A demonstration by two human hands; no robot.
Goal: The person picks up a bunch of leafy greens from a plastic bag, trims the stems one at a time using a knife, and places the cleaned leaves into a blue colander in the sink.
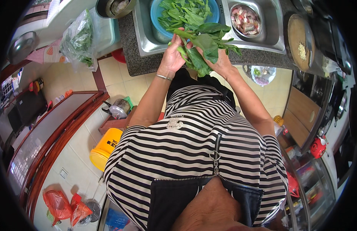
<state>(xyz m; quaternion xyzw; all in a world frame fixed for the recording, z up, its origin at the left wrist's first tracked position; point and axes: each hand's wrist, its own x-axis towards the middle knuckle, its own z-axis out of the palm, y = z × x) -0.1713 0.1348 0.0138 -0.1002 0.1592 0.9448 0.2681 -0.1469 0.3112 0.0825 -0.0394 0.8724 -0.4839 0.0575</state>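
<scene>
A bunch of leafy greens [208,46] is held between my two hands over the front edge of the sink. My left hand [175,55], with a metal bangle at its wrist, grips the stems at the bunch's left side. Partly covered by leaves, my right hand [220,62] holds the bunch from the right. Just beyond, a blue plastic basin [154,21] in the left sink bowl holds more loose green leaves [192,14]. A round metal bowl of cut raw meat or fish pieces [246,23] sits in the right sink bowl.
Right of the steel sink [272,26] lies a round wooden chopping board [294,37] with chopped garlic [302,51] and a cleaver. Left are a pot [101,8], a pale blue tray [109,34] and a plastic bag of greens [80,43]. A lined waste bin [263,76] stands below the counter.
</scene>
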